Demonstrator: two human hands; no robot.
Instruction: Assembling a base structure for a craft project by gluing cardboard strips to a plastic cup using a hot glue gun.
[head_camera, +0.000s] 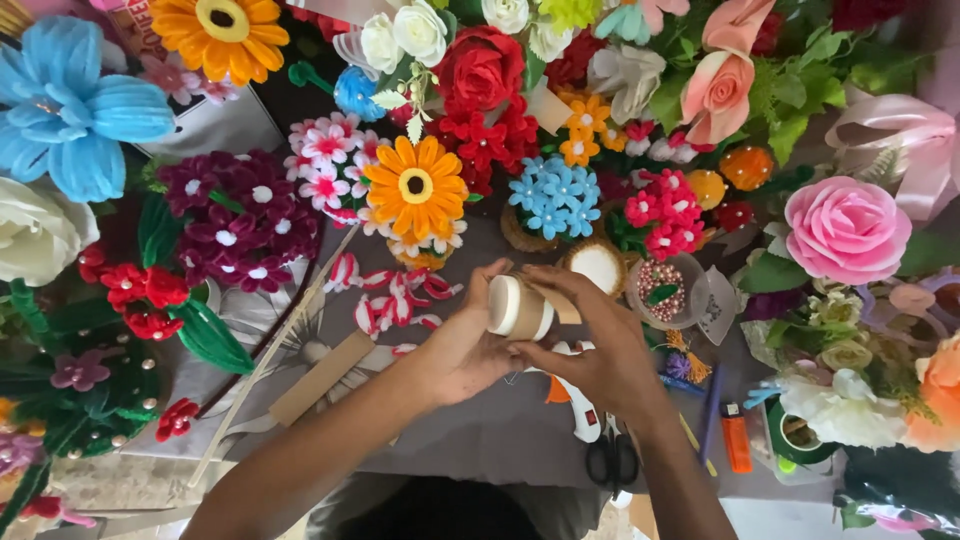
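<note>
Over the middle of the desk (500, 440), both hands hold a small cream roll of tape (518, 307). The left hand (462, 350) has its fingers curled shut around the roll from below, thumb up along its side. The right hand (600, 345) closes its fingers over the roll's far end, pinching a tan strip (552, 300) that leads off it. Just below the hands lie a white glue gun (578, 408) and black scissors (611, 458). An orange daisy (416, 187) stands beyond, near red-and-white petals (395, 297).
</note>
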